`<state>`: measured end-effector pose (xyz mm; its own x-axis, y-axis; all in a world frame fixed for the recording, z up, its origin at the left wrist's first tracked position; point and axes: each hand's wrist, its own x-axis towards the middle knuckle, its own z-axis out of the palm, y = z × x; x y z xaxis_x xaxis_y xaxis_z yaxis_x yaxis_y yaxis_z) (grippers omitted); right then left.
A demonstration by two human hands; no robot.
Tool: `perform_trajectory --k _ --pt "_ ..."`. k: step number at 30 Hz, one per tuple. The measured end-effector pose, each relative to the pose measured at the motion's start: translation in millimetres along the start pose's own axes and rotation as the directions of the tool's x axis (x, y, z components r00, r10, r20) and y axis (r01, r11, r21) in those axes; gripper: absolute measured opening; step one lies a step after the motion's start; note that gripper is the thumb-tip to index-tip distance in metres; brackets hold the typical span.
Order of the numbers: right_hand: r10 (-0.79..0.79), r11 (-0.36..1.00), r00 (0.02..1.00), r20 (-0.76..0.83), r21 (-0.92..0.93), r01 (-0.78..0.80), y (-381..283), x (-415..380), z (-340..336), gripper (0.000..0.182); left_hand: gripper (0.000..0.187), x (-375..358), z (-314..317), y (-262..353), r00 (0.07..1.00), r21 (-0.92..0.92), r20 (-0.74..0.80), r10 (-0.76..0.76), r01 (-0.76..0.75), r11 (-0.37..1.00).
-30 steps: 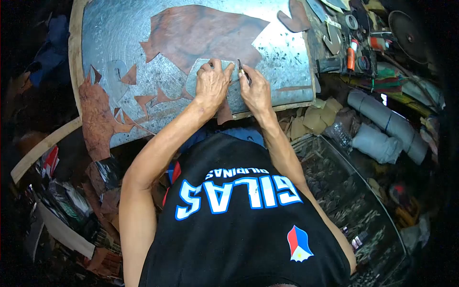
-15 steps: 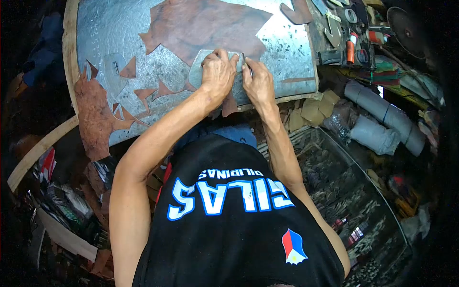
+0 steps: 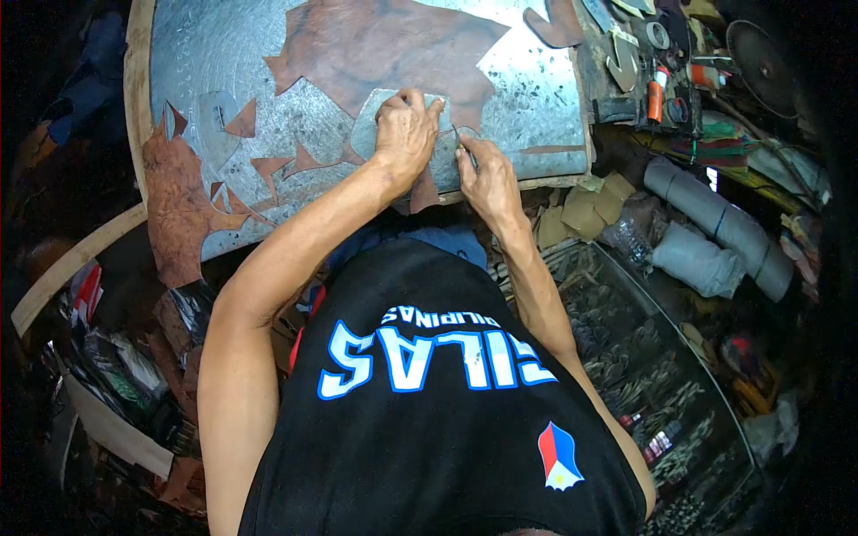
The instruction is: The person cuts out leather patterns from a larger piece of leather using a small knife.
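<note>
A large piece of brown leather (image 3: 384,49) lies on the metal-topped table (image 3: 536,116). Over its lower edge rests a pale flat template (image 3: 365,134). My left hand (image 3: 407,134) presses down on the template, fingers bent over its upper right part. Just to the right, my right hand (image 3: 487,170) is closed around a thin blade-like tool (image 3: 458,138), its tip pointing at the leather by the template's right edge. A leather strip (image 3: 424,192) hangs at the table's near edge below the template.
Cut leather scraps (image 3: 268,170) and a larger leather piece (image 3: 179,196) lie at the left. An orange tube (image 3: 655,101) and tape roll (image 3: 657,36) sit at the right. Grey rolls (image 3: 715,214) lie beyond the glass case (image 3: 661,357).
My right hand has moved slightly down and away from my left hand, with the tool in it. My left hand stays on the template.
</note>
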<state>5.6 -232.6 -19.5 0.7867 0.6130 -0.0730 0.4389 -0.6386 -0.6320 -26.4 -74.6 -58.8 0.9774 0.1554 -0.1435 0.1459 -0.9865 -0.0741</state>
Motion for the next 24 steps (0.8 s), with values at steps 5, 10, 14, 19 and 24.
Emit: perform_trajectory --k 5,10,14,19,24 --pt "-0.04 0.999 0.999 0.0 -0.017 0.04 4.7 -3.4 -0.7 0.024 0.03 -1.6 1.0 1.3 1.0 -0.046 -0.016 -0.026 0.025 0.999" --pt "-0.078 0.997 0.995 0.069 -0.023 0.079 12.0 -5.7 -5.8 0.027 0.034 -3.8 -2.7 -1.4 0.994 -0.114 -0.09 -0.068 0.058 0.992" --pt "-0.143 0.989 0.964 0.223 0.054 0.134 26.5 4.3 -24.0 0.029 0.025 -17.0 -11.7 -22.2 0.987 -0.376 -0.086 -0.139 0.097 0.922" --pt "-0.253 0.967 0.869 0.426 0.076 0.244 29.8 46.6 -66.2 0.029 0.016 -46.2 9.9 -41.4 0.975 -0.416 -0.222 -0.026 -0.071 0.906" --pt "-0.59 0.735 0.499 0.634 0.166 0.657 11.2 98.4 -58.5 0.024 0.015 -55.6 5.4 -36.7 0.96 -0.447 -0.211 -0.185 0.074 0.892"
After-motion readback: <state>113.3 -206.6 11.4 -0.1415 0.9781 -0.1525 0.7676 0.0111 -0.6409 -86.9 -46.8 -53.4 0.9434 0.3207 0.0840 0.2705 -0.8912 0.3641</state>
